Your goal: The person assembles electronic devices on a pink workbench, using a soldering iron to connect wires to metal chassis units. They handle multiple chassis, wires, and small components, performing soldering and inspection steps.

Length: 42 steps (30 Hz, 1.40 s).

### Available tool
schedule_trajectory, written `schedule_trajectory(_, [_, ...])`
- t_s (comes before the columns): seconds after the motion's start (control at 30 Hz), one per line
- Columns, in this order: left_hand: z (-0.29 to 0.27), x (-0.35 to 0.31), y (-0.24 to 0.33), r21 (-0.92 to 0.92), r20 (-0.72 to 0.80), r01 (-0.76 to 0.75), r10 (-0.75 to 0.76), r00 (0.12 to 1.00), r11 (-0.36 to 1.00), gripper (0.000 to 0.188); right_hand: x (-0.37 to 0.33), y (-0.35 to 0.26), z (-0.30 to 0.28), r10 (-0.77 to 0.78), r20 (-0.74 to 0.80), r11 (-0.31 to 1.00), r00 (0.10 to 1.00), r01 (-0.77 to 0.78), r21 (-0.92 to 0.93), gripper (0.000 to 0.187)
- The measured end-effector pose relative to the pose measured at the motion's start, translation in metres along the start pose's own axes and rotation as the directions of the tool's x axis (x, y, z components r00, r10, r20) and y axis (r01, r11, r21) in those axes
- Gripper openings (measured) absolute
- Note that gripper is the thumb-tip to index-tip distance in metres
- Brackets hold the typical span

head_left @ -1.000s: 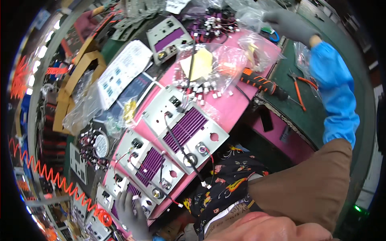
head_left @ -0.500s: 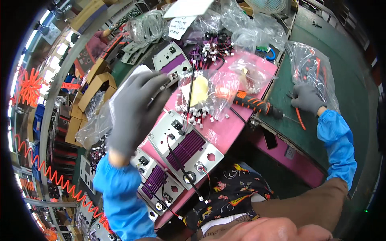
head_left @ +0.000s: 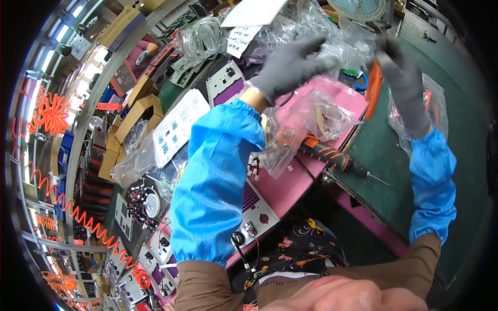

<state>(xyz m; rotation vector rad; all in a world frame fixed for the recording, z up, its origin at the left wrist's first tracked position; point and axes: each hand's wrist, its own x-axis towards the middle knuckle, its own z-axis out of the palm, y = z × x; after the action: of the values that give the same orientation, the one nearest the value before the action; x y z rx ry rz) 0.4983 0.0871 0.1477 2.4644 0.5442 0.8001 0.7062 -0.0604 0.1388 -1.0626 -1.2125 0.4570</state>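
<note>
My left hand [head_left: 290, 70], in a grey glove, reaches over the far part of the pink mat [head_left: 347, 98], fingers apart and holding nothing. My right hand [head_left: 409, 85], gloved too and blurred, is raised above the green table with orange-handled pliers [head_left: 372, 90] in its grip; their jaws cannot be made out. Between the hands lie crumpled clear bags [head_left: 342, 44] and a blue loop [head_left: 359, 80]. Under my left forearm, a silver panel with a purple grille [head_left: 262, 215] is partly hidden. A clear bag of white-tipped connectors [head_left: 282, 150] lies beside it.
An orange-and-black screwdriver [head_left: 332, 155] lies across the mat's edge, its shaft over the green table [head_left: 394, 176]. Another clear bag [head_left: 438, 103] holds orange pieces. A printed sheet [head_left: 181, 127] and cardboard boxes [head_left: 142, 116] are at the left. A fan [head_left: 360, 8] stands at the back.
My left hand has swung right from over the panels to the mat's far side. My right hand has lifted away from the bag at the right, bringing the orange-handled pliers up and inward.
</note>
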Motion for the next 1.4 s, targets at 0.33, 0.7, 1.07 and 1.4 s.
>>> schedule_trajectory(0.33, [-0.010,0.026,-0.003,-0.701,0.047,0.142,-0.154,0.987,0.699,0.057,0.084,0.019,0.069,-0.194,0.352,0.975,0.916,0.140,0.175,0.027])
schedule_trajectory(0.7, [-0.011,0.041,-0.010,0.308,-0.235,0.176,-0.105,0.966,0.935,0.069,0.058,0.044,0.125,0.131,0.408,0.421,0.903,-0.424,0.802,0.030])
schedule_trajectory(1.07, [-0.004,0.015,-0.026,0.501,-0.564,0.075,0.259,0.784,0.862,0.032,0.094,0.087,0.080,0.244,0.123,0.801,0.962,-0.272,0.534,0.022])
schedule_trajectory(1.4, [0.029,-0.041,-0.092,0.501,-0.178,0.518,-0.503,0.846,0.694,0.047,0.084,0.052,0.099,0.252,0.564,0.211,0.786,0.524,-0.825,0.062])
